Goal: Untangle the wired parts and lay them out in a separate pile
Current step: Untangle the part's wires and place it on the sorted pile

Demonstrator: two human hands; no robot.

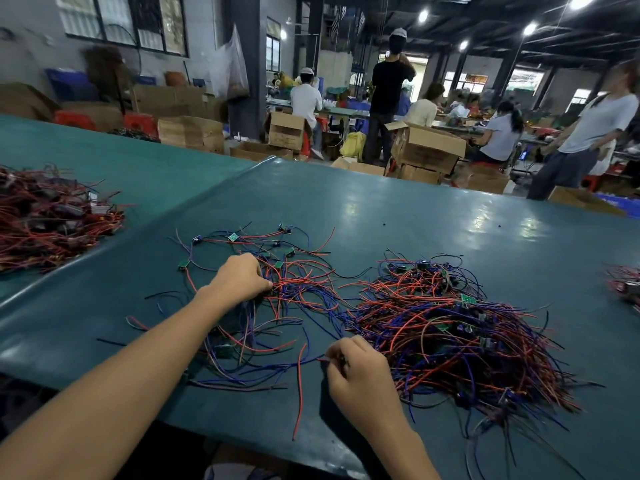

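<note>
A dense tangle of red, blue and black wires with small green circuit boards [450,327] lies on the green table [398,216], right of centre. To its left spreads a looser group of laid-out wired parts [263,251]. My left hand [240,277] has its fingers curled and pinches a bunch of red and blue wires at the middle of the looser group. Nearer the table's front edge, my right hand [356,372] pinches wire ends at the left fringe of the dense tangle.
A separate heap of red-wired parts [45,216] sits far left on an adjoining table, and another small bunch [627,282] shows at the right edge. Cardboard boxes [426,147] and several people stand or sit beyond the table's far edge.
</note>
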